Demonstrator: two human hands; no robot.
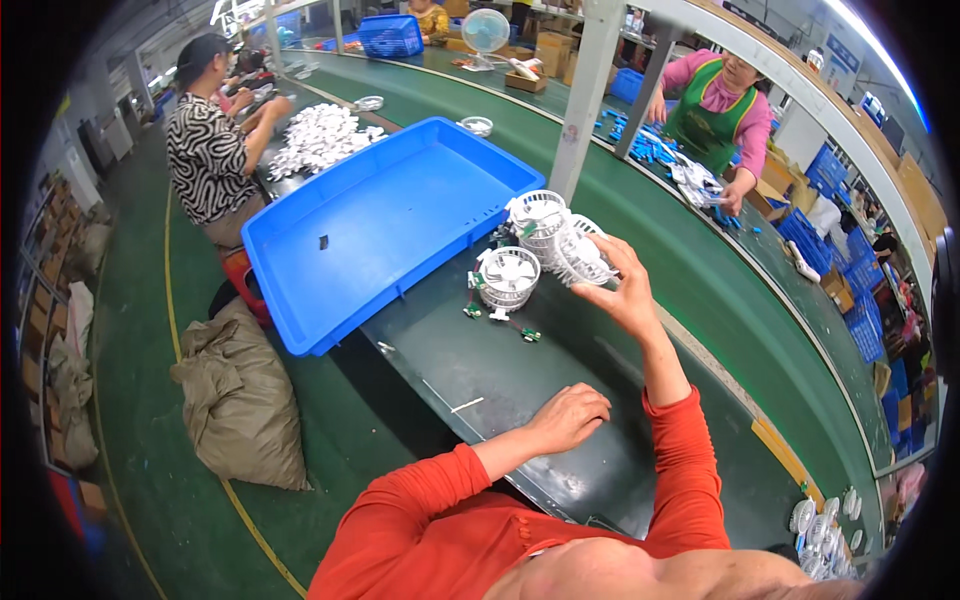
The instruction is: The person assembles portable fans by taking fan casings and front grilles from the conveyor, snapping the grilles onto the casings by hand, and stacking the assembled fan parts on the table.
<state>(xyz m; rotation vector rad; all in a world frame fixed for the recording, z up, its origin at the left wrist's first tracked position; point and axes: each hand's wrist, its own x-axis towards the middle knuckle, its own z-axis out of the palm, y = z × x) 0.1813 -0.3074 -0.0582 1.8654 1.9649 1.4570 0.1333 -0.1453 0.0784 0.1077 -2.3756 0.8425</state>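
A long dark bench point(560, 470) runs beside a green conveyor point(700, 270) in a busy workshop; the person in orange sleeves stands at its near edge. The right hand point(625, 290) is raised, fingers curled around a white fan cage point(580, 255), gripping it at the rim; the left hand point(568, 418) rests loosely closed on the bench, holding nothing I can make out. A second cage point(537, 218) leans against the held one, and a fan body point(508, 278) with blades showing sits just left of them, small green boards point(530, 334) on wires trailing below it.

The grip looks light, so the cage may slip or knock its neighbour over; the loose wires could snag and drag the fan body along.

A tilted blue tray point(380, 220), nearly bare, crowds the left side; a white post point(585, 95) rises just behind the cages, hemming the reach. Two other workers sit further off; a brown sack point(240, 400) slumps on the floor.
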